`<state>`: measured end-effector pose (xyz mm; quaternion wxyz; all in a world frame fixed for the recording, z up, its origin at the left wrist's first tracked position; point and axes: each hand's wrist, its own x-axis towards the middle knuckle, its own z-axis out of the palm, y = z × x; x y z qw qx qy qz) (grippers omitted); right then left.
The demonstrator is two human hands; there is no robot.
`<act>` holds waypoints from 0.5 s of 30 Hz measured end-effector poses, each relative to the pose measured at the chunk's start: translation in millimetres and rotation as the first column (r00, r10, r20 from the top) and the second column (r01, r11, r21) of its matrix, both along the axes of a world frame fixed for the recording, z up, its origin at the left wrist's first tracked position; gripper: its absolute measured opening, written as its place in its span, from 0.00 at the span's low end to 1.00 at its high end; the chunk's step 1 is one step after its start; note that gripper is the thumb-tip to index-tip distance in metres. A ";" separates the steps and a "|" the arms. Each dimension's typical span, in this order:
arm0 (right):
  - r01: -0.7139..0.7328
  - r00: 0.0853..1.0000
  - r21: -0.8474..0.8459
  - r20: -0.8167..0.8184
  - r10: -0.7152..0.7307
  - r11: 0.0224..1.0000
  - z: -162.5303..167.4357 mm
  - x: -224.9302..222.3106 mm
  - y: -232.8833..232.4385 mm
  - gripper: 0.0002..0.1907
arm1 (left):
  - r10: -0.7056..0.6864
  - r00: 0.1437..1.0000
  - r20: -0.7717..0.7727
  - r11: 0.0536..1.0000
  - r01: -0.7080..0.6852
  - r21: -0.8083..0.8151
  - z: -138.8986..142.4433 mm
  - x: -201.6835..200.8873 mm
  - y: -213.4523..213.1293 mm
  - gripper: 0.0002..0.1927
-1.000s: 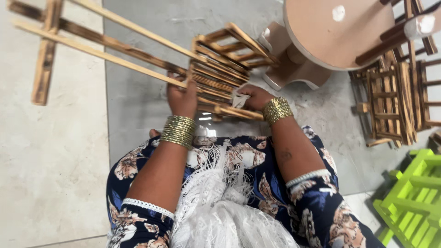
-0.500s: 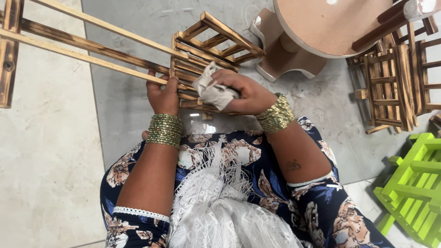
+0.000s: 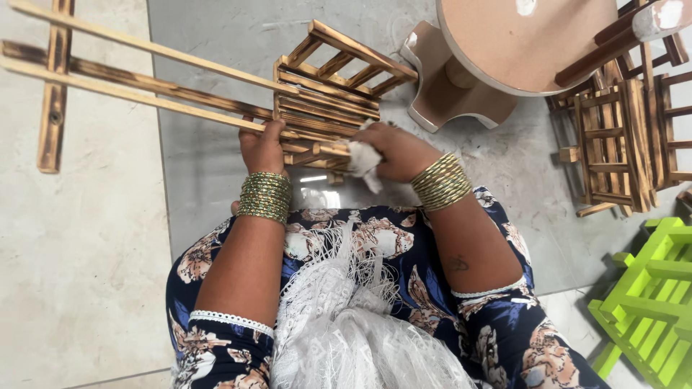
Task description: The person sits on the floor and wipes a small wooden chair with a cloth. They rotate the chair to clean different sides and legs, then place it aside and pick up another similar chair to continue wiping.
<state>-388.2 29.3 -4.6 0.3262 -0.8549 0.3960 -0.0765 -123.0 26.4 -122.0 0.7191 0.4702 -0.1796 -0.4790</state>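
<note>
Both hands on a slatted wooden rack, frame centre, right one with a white cloth.

Wooden rack sits centre-top of frame, tilted over the grey floor, slats bare, nothing inside it; its long wooden legs run out to the upper left. Left hand reaches up from the lap, wrist straight, fingers clenched round the rack's lower rail, grip firm. Right hand comes in from the right, wrist bent inward, grip clenched on a crumpled white cloth pressed against the rack's near corner, just right of the left hand. Stacked bangles on both wrists. Round brown table upper right; more wooden racks at right edge; green slatted rack lower right.
</note>
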 end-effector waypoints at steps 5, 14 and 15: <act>0.236 0.929 -0.201 -0.241 -0.281 0.951 -28.5 -50.4 -24.8 0.27 | 0.091 0.993 -0.069 0.988 -0.082 0.134 7.7 1.1 0.2 0.30; 0.473 0.878 -0.529 0.354 -0.324 0.705 -12.3 -10.4 -8.8 0.26 | 0.176 0.918 -0.355 0.911 -0.015 0.412 10.6 18.5 -6.1 0.17; 0.461 0.873 -0.543 0.420 -0.248 0.702 -12.8 3.0 -3.0 0.25 | 0.188 0.881 -0.435 0.921 -0.005 0.389 7.6 18.2 -6.5 0.16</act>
